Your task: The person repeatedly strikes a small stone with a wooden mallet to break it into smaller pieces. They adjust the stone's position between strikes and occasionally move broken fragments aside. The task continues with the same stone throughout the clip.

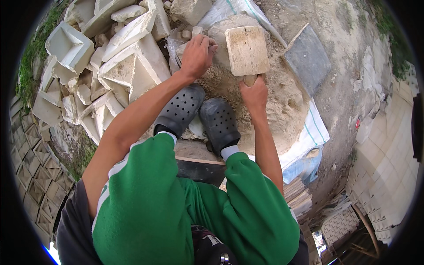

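My right hand [255, 93] is wrapped around the short handle of a wooden mallet with a broad, squarish, dust-caked head [247, 51]. It is held above a heap of pale crumbled powder and grit [282, 106]. Further left, my left hand [197, 57] hangs low over the heap's edge with its fingers curled in. Whatever those fingers may hold is hidden from this side. Just beyond them is a small whitish chunk [197, 31], next to other bits of rubble.
Broken white cast pieces [132, 66] are piled at the left. A dark square slab [307, 59] lies right of the heap, which rests on a white woven sheet [314, 126]. My grey clogs [181, 106] stand at the near edge. Stacked pale tiles [384, 150] line the right.
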Demonstrator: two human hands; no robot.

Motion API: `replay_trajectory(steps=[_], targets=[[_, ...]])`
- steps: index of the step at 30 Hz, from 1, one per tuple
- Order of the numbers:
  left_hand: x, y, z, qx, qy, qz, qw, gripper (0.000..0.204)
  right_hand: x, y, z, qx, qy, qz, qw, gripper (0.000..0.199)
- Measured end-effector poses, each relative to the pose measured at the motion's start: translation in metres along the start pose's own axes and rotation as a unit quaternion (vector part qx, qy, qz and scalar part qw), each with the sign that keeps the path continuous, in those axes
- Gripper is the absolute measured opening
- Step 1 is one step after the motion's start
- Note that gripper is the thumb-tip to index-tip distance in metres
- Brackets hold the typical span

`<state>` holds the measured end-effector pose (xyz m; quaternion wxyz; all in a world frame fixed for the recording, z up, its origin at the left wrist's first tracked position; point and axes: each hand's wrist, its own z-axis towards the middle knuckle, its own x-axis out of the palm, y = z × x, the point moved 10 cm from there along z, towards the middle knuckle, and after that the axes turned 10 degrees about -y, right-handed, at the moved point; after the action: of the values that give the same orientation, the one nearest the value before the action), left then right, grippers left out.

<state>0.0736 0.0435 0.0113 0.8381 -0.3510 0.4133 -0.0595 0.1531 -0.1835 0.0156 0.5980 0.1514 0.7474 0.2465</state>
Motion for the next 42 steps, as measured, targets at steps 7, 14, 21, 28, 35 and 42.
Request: replay_trajectory(steps=[7, 14, 21, 28, 35, 42], targets=[[0.002, 0.005, 0.002, -0.019, 0.012, -0.008, 1.0, 0.016, -0.017, -0.002, -0.002, 0.044, -0.025, 0.082, 0.995, 0.059], [0.013, -0.002, 0.009, -0.007, 0.022, -0.008, 1.0, 0.015, -0.007, -0.021, 0.009, 0.052, 0.038, -0.06, 0.996, 0.06], [0.028, -0.032, 0.025, 0.067, 0.038, -0.006, 0.997, 0.011, -0.025, -0.053, -0.014, 0.118, -0.017, 0.022, 0.993, 0.051], [0.032, -0.046, 0.036, 0.116, 0.027, 0.031, 0.992, 0.022, -0.031, -0.062, -0.023, 0.14, -0.021, 0.045, 0.989, 0.046], [0.025, -0.036, -0.009, 0.097, 0.06, 0.121, 0.986, 0.062, -0.029, -0.053, -0.021, 0.135, -0.009, 0.039, 0.99, 0.048], [0.045, -0.048, -0.041, 0.058, 0.166, 0.186, 0.967, 0.093, -0.029, -0.053, -0.028, 0.148, 0.003, 0.025, 0.989, 0.05]])
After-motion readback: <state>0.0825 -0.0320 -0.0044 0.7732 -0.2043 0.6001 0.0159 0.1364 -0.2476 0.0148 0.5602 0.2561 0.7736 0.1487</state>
